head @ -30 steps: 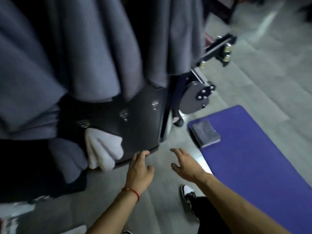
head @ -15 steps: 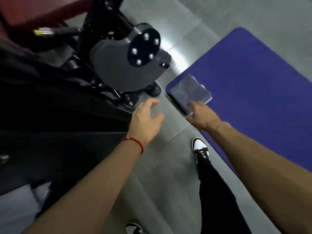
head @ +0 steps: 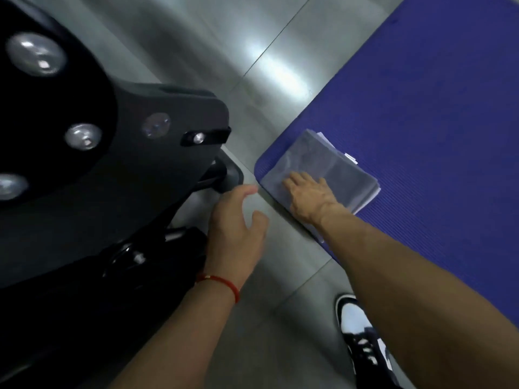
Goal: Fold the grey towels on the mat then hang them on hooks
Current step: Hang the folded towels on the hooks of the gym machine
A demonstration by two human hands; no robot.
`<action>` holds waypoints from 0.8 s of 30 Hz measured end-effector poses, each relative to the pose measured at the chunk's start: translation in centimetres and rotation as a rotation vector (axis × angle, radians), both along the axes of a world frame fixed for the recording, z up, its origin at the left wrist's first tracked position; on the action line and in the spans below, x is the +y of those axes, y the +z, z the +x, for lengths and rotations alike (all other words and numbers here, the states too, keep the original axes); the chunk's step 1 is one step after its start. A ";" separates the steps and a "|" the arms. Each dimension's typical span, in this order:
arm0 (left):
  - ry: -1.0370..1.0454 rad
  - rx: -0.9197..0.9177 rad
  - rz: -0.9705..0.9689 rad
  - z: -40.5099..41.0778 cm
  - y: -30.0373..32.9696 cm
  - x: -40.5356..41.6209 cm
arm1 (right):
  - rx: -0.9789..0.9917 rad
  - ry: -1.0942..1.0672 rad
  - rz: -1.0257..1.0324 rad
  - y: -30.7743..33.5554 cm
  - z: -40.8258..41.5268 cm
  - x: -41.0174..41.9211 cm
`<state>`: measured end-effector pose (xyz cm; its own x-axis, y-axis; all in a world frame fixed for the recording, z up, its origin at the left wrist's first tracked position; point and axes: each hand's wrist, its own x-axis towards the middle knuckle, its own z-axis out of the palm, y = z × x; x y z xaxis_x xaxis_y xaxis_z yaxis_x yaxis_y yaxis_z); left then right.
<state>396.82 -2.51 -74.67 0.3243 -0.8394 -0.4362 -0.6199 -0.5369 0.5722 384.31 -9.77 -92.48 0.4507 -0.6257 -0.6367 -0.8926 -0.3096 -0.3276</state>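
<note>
A folded grey towel (head: 334, 169) lies on the near left corner of the purple mat (head: 438, 108). My right hand (head: 307, 196) lies flat on the towel's near left part, fingers spread over the cloth. Over the bare floor left of the mat's corner, my left hand (head: 236, 223) hovers with relaxed fingers and holds nothing; a red string circles its wrist. No hooks or hanging towels appear in this view.
A black machine with a bolted dark plate (head: 118, 153) and round metal studs fills the left side, close to my left hand. Grey tiled floor (head: 269, 60) runs between it and the mat. My black-and-white shoe (head: 362, 332) stands at the bottom right.
The view has dropped from the hanging towels to the floor and closed in. My right hand went from reaching the towel's edge to lying on it; my left hand followed toward the mat's corner.
</note>
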 end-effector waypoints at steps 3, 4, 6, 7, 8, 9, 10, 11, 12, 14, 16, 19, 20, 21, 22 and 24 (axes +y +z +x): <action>0.002 -0.005 -0.018 0.9 -2.8 -0.5 | 0.029 0.125 -0.092 -3.7 2.5 -3.9; -0.022 -0.024 -0.007 1.3 -3.7 -0.5 | 0.025 0.149 -0.106 -4.7 3.3 -4.6; -0.050 -0.034 0.032 1.6 -4.9 -0.4 | 0.019 0.156 -0.095 -6.0 4.4 -5.4; -0.063 -0.037 0.046 1.6 -5.3 -0.4 | 0.026 0.172 -0.101 -6.5 4.8 -5.5; -0.084 -0.041 0.049 1.6 -5.5 -0.5 | 0.033 0.195 -0.131 -6.7 5.0 -5.6; -0.109 -0.053 0.045 1.5 -5.7 -0.7 | 0.037 0.229 -0.188 -6.7 5.1 -5.5; -0.123 -0.057 0.044 1.4 -5.9 -0.8 | 0.037 0.268 -0.249 -6.7 5.1 -5.3; -0.121 -0.052 0.053 1.3 -6.0 -1.0 | 0.039 0.302 -0.294 -6.5 4.9 -5.1; -0.113 -0.041 0.061 1.3 -6.0 -1.2 | 0.038 0.318 -0.319 -6.3 4.6 -4.8; -0.104 -0.035 0.051 1.1 -5.6 -1.1 | 0.033 0.310 -0.367 -5.8 3.7 -4.5; -0.075 -0.017 0.061 0.9 -4.6 -0.8 | 0.043 0.314 -0.395 -4.6 2.5 -4.4; -0.051 0.003 0.047 0.8 -2.8 0.7 | 0.013 0.285 -0.369 -1.7 0.4 -3.4; -0.054 0.008 0.040 0.8 -2.1 1.3 | -0.011 0.274 -0.376 -0.8 -0.3 -2.9; -0.056 0.010 0.042 0.8 -1.4 2.1 | -0.041 0.266 -0.401 -0.1 -0.9 -2.5; -0.055 0.010 0.046 0.8 -0.8 2.9 | -0.064 0.265 -0.436 0.6 -1.4 -2.0; -0.058 -0.005 0.041 1.0 0.1 4.7 | -0.095 0.261 -0.509 1.8 -2.0 -1.0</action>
<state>397.86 2.17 -74.53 0.2777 -0.8384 -0.4691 -0.6537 -0.5227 0.5473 382.31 -10.75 -90.69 0.6716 -0.7031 -0.2338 -0.7396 -0.6549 -0.1550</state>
